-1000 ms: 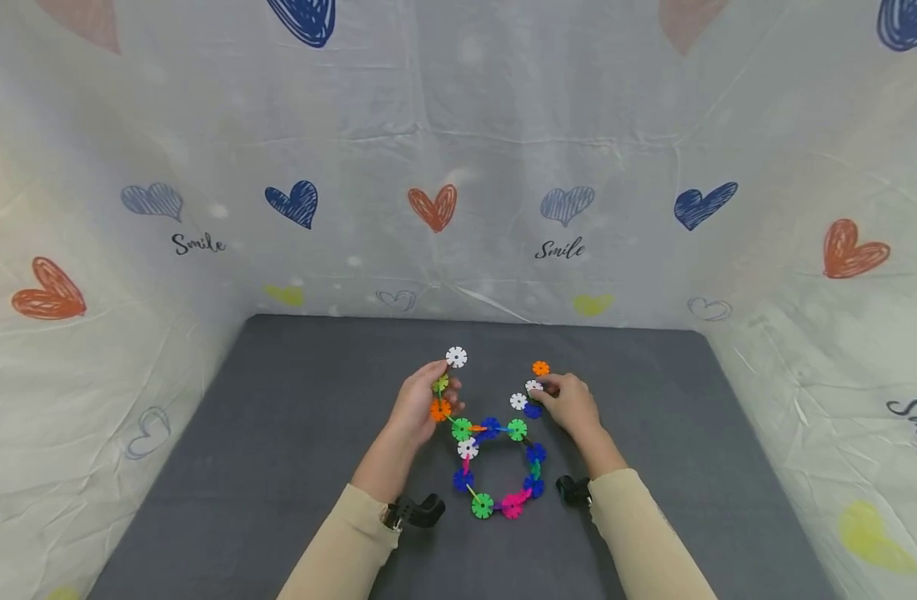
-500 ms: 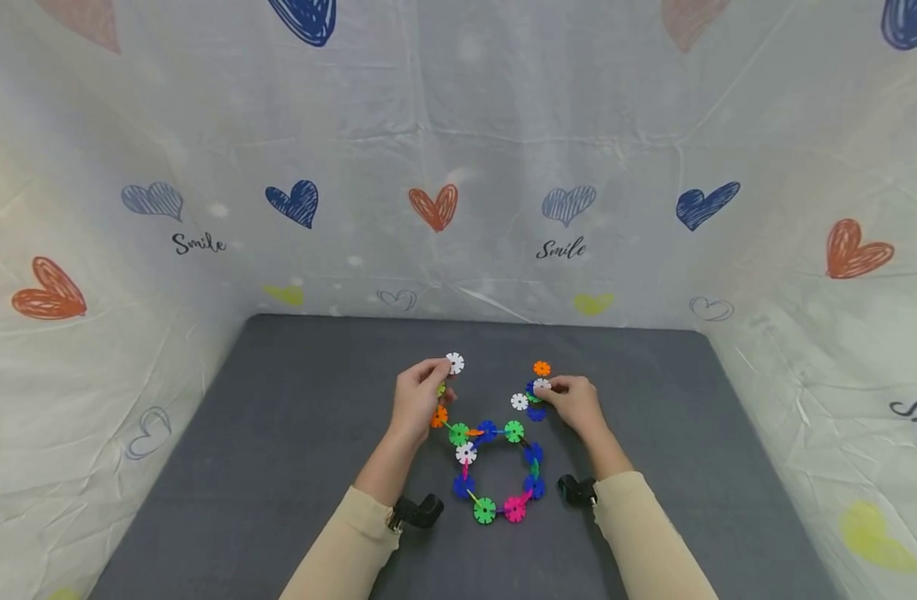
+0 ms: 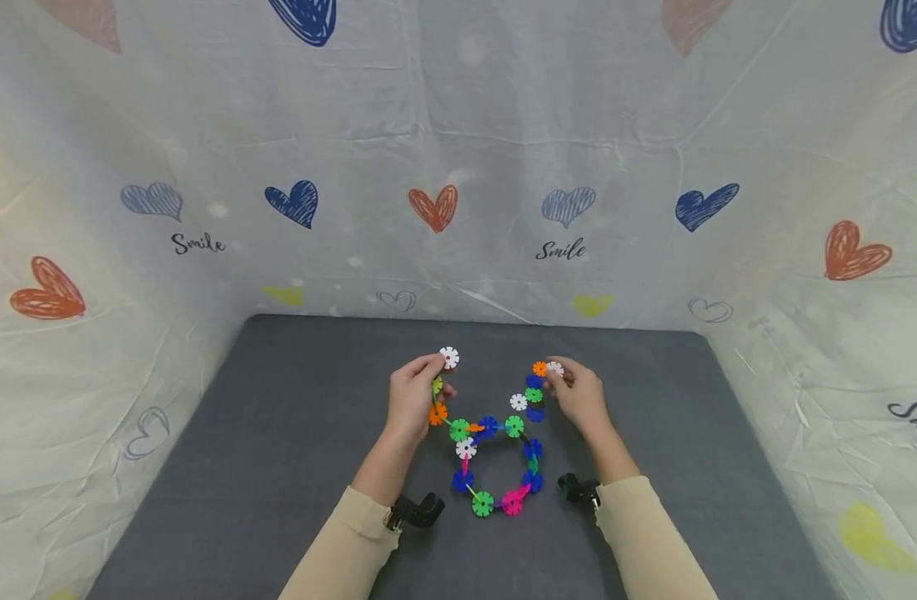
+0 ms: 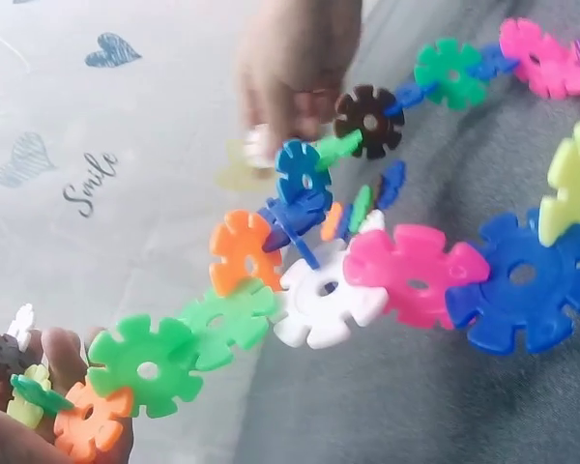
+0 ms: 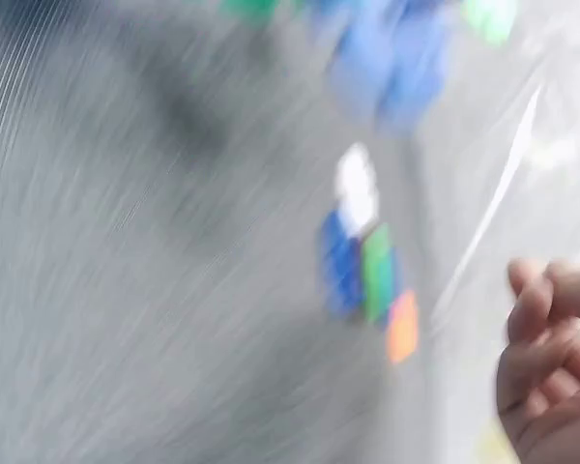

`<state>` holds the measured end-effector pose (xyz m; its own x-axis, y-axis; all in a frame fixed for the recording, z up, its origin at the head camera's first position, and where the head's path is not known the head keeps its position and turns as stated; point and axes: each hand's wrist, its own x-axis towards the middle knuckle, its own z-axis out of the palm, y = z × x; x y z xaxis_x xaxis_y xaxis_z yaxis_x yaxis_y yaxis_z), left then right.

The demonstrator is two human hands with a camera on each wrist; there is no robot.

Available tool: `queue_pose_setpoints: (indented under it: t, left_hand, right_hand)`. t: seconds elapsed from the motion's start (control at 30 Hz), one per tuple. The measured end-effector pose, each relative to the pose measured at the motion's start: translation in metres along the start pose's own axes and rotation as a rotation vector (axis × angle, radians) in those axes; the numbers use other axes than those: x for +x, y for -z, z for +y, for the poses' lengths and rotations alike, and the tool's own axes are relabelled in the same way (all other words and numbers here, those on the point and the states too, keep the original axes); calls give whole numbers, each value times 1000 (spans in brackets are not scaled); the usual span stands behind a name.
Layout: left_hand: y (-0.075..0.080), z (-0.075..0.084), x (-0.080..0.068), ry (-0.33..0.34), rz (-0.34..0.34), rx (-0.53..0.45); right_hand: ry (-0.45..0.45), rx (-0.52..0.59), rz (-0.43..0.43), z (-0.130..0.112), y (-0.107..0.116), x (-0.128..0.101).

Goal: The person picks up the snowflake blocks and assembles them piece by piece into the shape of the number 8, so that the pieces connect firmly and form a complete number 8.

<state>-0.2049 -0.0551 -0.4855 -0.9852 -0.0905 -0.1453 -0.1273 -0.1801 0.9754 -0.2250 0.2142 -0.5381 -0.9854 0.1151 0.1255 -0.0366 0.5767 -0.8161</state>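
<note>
My left hand [image 3: 410, 398] pinches one end of a chain of interlocking plastic snowflake discs, with a white disc [image 3: 448, 357] sticking out past its thumb. From there the chain runs through an orange disc [image 4: 93, 418] and a green disc [image 4: 147, 365] into a closed ring of many colours; a pink disc [image 4: 418, 276] and a blue disc [image 4: 522, 280] of that ring show large in the left wrist view. My right hand [image 3: 581, 397] pinches a separate white snowflake disc [image 3: 554, 367] between thumb and fingers. In the right wrist view that disc is hidden by the fingers.
Loose discs lie close together left of the right hand: an orange disc [image 3: 539, 368], a green disc [image 3: 533, 395], a white disc [image 3: 518, 402] and blue ones. The dark grey table [image 3: 308, 467] ends at a white cloth wall [image 3: 488, 158] printed with hearts.
My right hand has lifted the white disc away from the loose group, up and to the right, uncovering blue and green discs. The left hand still holds the chain, shifting slightly.
</note>
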Motion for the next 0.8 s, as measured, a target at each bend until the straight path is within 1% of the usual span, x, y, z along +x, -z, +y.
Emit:
queue_pose_setpoints:
  t: [0.1, 0.2, 0.27, 0.33, 0.4, 0.5, 0.6, 0.63, 0.7, 0.8]
  left_hand:
    - [-2, 4, -3, -3, -21, -2]
    - [-4, 7, -6, -7, -47, 11]
    - [-5, 9, -7, -15, -57, 23]
    - [-6, 11, -8, -22, -63, 37]
    - [-7, 12, -9, -24, -69, 44]
    - [-8, 13, -10, -28, -88, 52]
    - [-9, 14, -11, -41, -106, 57]
    - [-9, 14, -11, -45, -108, 57]
    - [-10, 15, -12, -57, -104, 67]
    - [-12, 16, -15, -89, -81, 98]
  right_hand:
    - [190, 83, 39, -34, 1, -12]
    - [373, 84, 79, -65, -1, -23]
    - [457, 57, 80, -78, -5, -26]
    - [499, 28, 69, -86, -11, -26]
    - [514, 1, 46, -91, -17, -24]
    - [538, -44, 26, -95, -23, -21]
    - [583, -78, 9, -96, -27, -19]
    - [608, -91, 9, -97, -27, -19]
    - [662, -154, 21, -97, -27, -19]
    - [770, -259, 73, -101, -25, -20]
